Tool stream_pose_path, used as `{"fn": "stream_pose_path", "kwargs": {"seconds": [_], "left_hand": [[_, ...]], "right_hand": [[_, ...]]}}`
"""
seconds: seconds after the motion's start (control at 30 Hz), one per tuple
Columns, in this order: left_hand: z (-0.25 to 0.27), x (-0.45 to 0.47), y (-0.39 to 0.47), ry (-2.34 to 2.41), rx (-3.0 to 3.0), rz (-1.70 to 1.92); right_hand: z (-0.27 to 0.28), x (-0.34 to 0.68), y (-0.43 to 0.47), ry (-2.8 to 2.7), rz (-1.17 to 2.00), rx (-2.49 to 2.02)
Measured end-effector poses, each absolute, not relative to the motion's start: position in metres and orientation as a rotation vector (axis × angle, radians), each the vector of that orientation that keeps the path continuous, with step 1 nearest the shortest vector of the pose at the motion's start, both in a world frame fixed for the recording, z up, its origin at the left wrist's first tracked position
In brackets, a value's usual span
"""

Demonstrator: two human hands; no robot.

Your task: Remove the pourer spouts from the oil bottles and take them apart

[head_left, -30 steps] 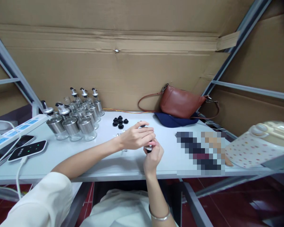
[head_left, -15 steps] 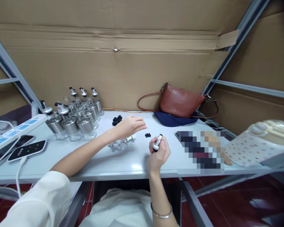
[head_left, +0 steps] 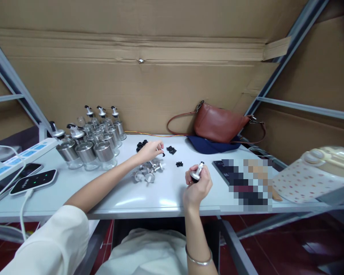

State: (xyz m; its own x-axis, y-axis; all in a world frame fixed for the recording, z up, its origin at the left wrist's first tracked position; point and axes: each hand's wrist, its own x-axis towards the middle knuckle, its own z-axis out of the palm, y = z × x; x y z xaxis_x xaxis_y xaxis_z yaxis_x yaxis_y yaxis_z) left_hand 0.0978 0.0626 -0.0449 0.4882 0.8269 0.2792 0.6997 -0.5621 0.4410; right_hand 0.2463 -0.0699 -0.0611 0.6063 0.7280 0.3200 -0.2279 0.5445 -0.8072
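My right hand (head_left: 199, 185) is wrapped round a silver pour spout (head_left: 197, 173), which stands tilted with its narrow black-tipped end upward. At mid-table, my left hand (head_left: 150, 151) pinches a small black piece (head_left: 163, 154) at its fingertips. Beside that hand lies a little pile of flat black pieces (head_left: 171, 149). Several black stoppers (head_left: 141, 144) sit behind its wrist, partly covered. Loose silver spout tops (head_left: 149, 177) are heaped in front of the left hand. Tiny black caps (head_left: 179, 164) form a cluster between the two hands.
Glass bottles with steel sleeves (head_left: 86, 154) crowd the left, several with spouts fitted. A power strip (head_left: 25, 157) and a charging pad (head_left: 33, 182) lie nearby. A brown bag (head_left: 220, 122), a navy cap (head_left: 209, 145), a phone (head_left: 222, 170) and a dotted container (head_left: 300, 179) occupy the right.
My left hand has drawn back slightly left, its fingertips now pinching a small black piece and uncovering the flat black pile. My right hand, still holding the pour spout, has shifted a little right.
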Motion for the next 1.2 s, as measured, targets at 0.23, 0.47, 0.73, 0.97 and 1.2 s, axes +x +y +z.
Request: {"fn": "stream_pose_path", "kwargs": {"seconds": [0.23,0.47,0.73,0.97,1.2], "left_hand": [[-0.058,0.092,0.079,1.490,2.385,0.608],[-0.054,0.100,0.087,1.479,2.390,0.490],[-0.050,0.120,0.074,1.189,2.535,0.282],[-0.051,0.119,0.071,1.126,2.588,0.216],[-0.050,0.119,0.067,1.233,2.600,0.088]], "right_hand": [[-0.063,0.247,-0.068,-0.716,0.652,-0.801],[-0.063,0.245,-0.067,-0.738,0.672,-0.785],[-0.063,0.245,-0.067,-0.734,0.684,-0.781],[-0.063,0.245,-0.066,-0.748,0.667,-0.766],[-0.063,0.246,-0.064,-0.755,0.669,-0.759]]}}
